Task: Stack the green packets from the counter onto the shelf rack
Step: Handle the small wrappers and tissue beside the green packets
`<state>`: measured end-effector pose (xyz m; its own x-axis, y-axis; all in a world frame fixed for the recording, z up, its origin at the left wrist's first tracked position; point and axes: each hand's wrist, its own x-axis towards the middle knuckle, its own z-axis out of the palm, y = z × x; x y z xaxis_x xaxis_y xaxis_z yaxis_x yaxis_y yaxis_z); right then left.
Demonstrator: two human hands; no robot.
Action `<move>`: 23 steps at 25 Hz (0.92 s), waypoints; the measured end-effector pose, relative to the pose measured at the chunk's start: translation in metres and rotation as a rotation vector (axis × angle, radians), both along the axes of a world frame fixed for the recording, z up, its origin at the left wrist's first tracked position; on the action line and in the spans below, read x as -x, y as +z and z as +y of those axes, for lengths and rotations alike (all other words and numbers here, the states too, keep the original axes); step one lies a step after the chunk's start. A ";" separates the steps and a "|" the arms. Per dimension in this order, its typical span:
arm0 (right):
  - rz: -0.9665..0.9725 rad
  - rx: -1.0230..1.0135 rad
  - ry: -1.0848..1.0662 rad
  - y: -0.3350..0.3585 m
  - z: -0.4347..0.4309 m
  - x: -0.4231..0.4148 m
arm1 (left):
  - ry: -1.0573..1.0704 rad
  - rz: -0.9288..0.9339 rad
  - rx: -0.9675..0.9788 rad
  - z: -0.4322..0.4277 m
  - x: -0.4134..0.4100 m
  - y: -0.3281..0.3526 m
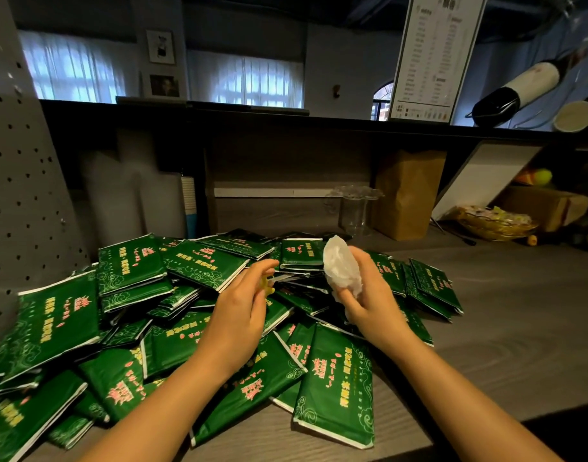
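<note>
Grey wood-grain counter (pixel 506 321), heaped green packets (pixel 132 271), clear plastic cup (pixel 352 211), brown paper bag (pixel 407 195)

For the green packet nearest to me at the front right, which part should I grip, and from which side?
Grip its right long edge, coming from the right. The packet lies flat atop other packets, uncovered, and that edge borders bare counter, so fingers can likely slide under it. Its left side overlaps its neighbours.
</note>
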<state>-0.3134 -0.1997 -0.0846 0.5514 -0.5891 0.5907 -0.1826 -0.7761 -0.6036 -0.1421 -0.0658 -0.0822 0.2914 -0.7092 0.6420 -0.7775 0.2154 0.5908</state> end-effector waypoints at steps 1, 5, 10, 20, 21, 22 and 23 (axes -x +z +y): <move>-0.014 -0.011 -0.025 -0.001 -0.002 0.000 | -0.006 0.008 -0.002 0.001 0.000 0.000; 0.044 0.053 -0.129 -0.002 -0.004 0.002 | -0.002 0.031 0.003 0.004 0.000 0.000; 0.191 0.100 -0.282 -0.002 -0.003 0.004 | 0.002 0.040 0.032 0.009 0.002 0.002; 0.260 0.168 -0.298 -0.002 0.002 0.005 | 0.046 -0.014 -0.046 0.014 0.006 0.007; 0.236 0.151 -0.294 0.000 0.004 0.005 | 0.044 -0.019 -0.060 0.015 0.006 0.010; 0.214 0.130 -0.282 0.003 0.006 0.005 | 0.043 -0.021 -0.071 0.016 0.006 0.014; 0.195 0.113 -0.260 0.006 0.008 0.005 | 0.044 -0.025 -0.081 0.017 0.006 0.018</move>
